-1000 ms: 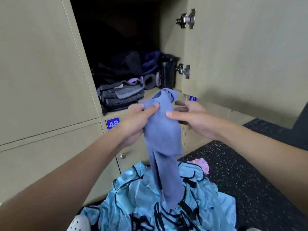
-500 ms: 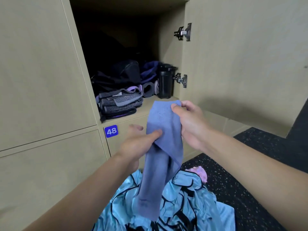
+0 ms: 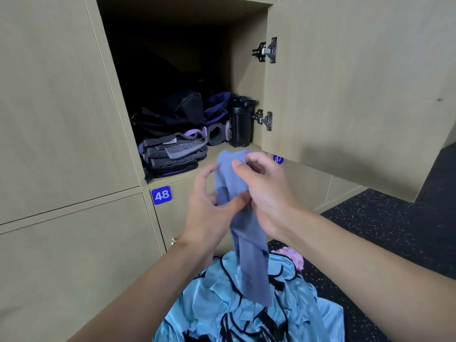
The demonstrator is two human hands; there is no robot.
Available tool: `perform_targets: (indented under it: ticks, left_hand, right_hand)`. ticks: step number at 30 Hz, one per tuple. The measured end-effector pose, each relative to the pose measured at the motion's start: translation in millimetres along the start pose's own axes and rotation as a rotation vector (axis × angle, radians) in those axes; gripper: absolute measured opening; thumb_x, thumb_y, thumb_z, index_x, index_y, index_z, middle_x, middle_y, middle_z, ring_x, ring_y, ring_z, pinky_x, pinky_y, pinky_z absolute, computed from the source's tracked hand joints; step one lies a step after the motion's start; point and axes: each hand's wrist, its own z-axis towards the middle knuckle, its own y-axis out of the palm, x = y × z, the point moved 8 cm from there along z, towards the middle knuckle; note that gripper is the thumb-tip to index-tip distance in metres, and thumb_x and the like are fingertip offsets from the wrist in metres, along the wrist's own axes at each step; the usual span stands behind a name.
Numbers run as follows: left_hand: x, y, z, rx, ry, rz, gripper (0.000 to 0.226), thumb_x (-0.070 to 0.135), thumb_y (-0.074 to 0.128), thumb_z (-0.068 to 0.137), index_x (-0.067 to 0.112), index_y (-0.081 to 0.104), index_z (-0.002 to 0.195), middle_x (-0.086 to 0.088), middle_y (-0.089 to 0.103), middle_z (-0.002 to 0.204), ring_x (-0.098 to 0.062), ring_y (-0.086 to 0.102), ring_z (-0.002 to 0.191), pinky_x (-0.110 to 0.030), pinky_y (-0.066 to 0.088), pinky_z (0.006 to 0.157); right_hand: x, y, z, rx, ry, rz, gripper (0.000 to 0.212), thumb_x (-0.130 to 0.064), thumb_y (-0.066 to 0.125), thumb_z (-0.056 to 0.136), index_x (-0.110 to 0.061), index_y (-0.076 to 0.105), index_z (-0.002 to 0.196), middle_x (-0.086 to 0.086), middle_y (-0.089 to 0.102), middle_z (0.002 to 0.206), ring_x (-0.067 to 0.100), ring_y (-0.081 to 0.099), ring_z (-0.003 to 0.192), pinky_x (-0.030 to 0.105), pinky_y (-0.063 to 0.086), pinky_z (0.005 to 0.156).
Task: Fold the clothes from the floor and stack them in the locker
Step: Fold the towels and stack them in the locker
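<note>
Locker (image 3: 246, 77) open, door (image 3: 357, 82) swung right. Light-blue pile (image 3: 209, 307) on the floor below. Blue cloth (image 3: 249, 245) hangs before the locker, lower end over the pile. Folded grey stack (image 3: 172, 154) inside locker, front left. Right hand (image 3: 269, 201) grips the cloth's bunched top; left hand (image 3: 209, 213) pinches it just below.

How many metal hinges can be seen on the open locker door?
2. The upper hinge sits high on the inner edge of the open locker door; the lower hinge is beside the black bottle. Any above the frame would be hidden.
</note>
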Motion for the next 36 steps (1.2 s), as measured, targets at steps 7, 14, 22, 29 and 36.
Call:
perform_targets:
  ticks: [7,14,22,29,36]
  left_hand:
    - [17.9,-26.4,8.0,0.14,0.127,-0.064,0.026,0.006,0.067,0.091,0.017,0.068,0.114,-0.007,0.074,0.113,-0.028,0.068,0.111,-0.053,0.051,0.102]
    - [27.2,-45.1,20.0,0.095,0.094,-0.014,0.077,0.006,0.075,0.079,0.024,0.045,0.147,0.006,0.056,0.144,-0.01,0.056,0.128,-0.041,0.047,0.108]
    - [37.1,-51.6,19.4,0.013,0.072,0.043,0.078,-0.01,0.063,0.09,0.023,0.034,0.154,0.008,0.038,0.157,-0.003,0.042,0.138,-0.028,0.04,0.11]
    - [45.6,-46.8,11.6,-0.092,0.064,-0.02,0.068,-0.007,0.06,0.092,0.022,0.041,0.151,0.007,0.052,0.147,-0.009,0.055,0.13,-0.035,0.044,0.11]
    - [50.6,-50.6,8.6,-0.105,0.041,-0.101,0.061,-0.002,0.061,0.091,0.022,0.048,0.146,0.008,0.064,0.133,-0.008,0.064,0.119,-0.024,0.053,0.097]
  right_hand:
    - [2.6,7.8,-5.1,-0.129,0.122,-0.06,0.029,-0.019,0.045,0.097,0.0,0.067,0.101,0.021,0.07,0.102,0.029,0.066,0.095,0.05,0.048,0.098]
    - [5.0,-16.7,-1.0,0.013,0.111,-0.078,0.014,0.002,0.065,0.088,-0.003,0.066,0.074,0.011,0.062,0.074,0.023,0.06,0.076,0.039,0.054,0.085]
    - [17.3,-12.1,-9.6,-0.198,0.298,-0.162,0.016,0.002,0.067,0.088,-0.007,0.065,0.102,0.019,0.071,0.11,0.029,0.07,0.103,0.038,0.056,0.092]
    - [49.1,11.7,-22.2,-0.403,0.436,-0.295,0.055,-0.02,0.074,0.086,-0.035,0.047,0.132,0.008,0.068,0.12,0.026,0.065,0.111,0.038,0.054,0.091]
    - [51.3,21.9,-25.4,-0.444,0.234,-0.477,0.02,-0.013,0.062,0.095,-0.02,0.065,0.076,0.0,0.062,0.077,0.012,0.052,0.069,0.024,0.041,0.07]
